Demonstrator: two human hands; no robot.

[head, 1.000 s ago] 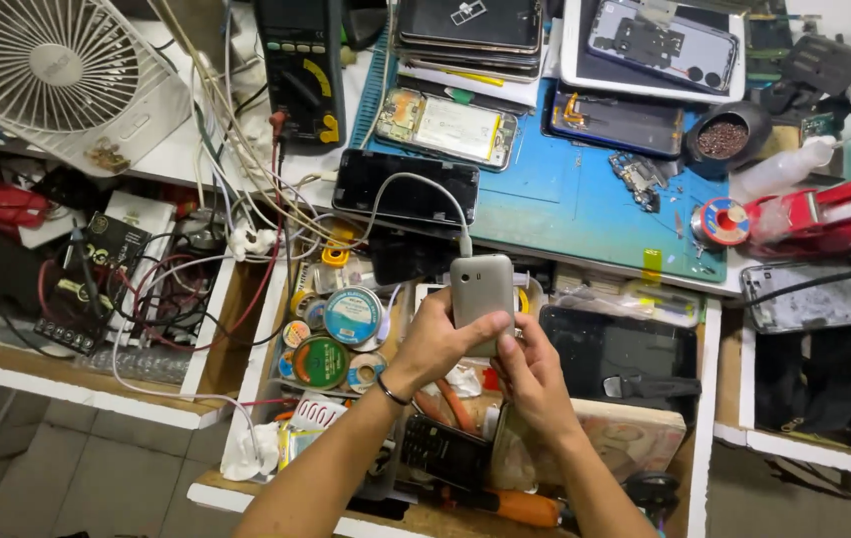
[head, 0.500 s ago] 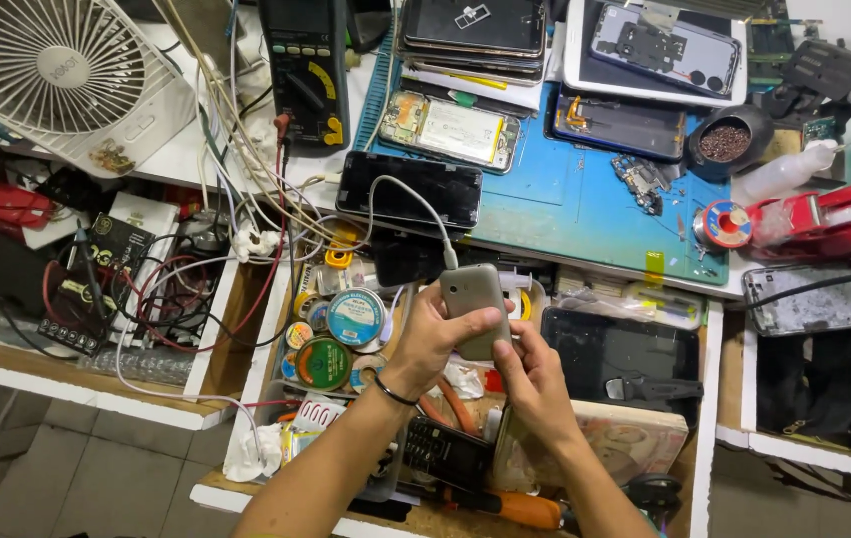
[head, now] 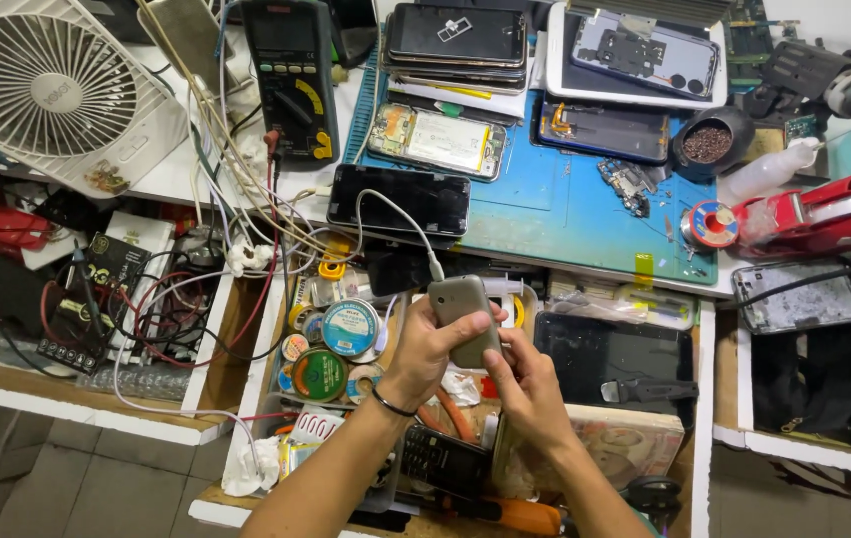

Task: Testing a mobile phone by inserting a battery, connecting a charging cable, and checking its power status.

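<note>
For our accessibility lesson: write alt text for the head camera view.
Two bare hands, left hand and right hand, hold a small grey phone with a white cable plugged in, above a cluttered repair bench with phones, a multimeter and a white fan.

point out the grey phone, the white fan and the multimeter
grey phone (head: 462, 317), head view, its back cover
white fan (head: 42, 88), head view, centre of the grille
multimeter (head: 291, 95), head view, its dial

A white fan (head: 42, 85) sits far up-left of the fingers; multimeter (head: 286, 75) above-left, blue mat (head: 555, 204) above, round tins (head: 331, 344) just left.
</note>
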